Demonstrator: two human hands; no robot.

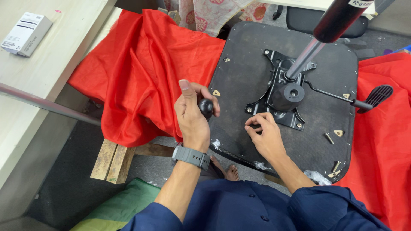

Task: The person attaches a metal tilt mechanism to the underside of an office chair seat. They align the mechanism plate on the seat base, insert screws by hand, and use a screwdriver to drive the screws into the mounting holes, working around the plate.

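Left hand's (191, 114) grip wraps a black knob (206, 107); right hand (266, 134) pinches, perhaps a screw; white box (26, 34) upper left.

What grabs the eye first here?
The bright red cloth draped across the workspace, under an upturned black chair seat at centre-right. A metal mechanism plate with a gas-lift column sits on the seat; the left hand grips a black knob, and the right hand pinches at the plate's near corner.

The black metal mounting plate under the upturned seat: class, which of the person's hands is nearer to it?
Right. The right hand has its fingers at the front edge of the black metal mounting plate. The left hand is off to its left, gripping a round black knob.
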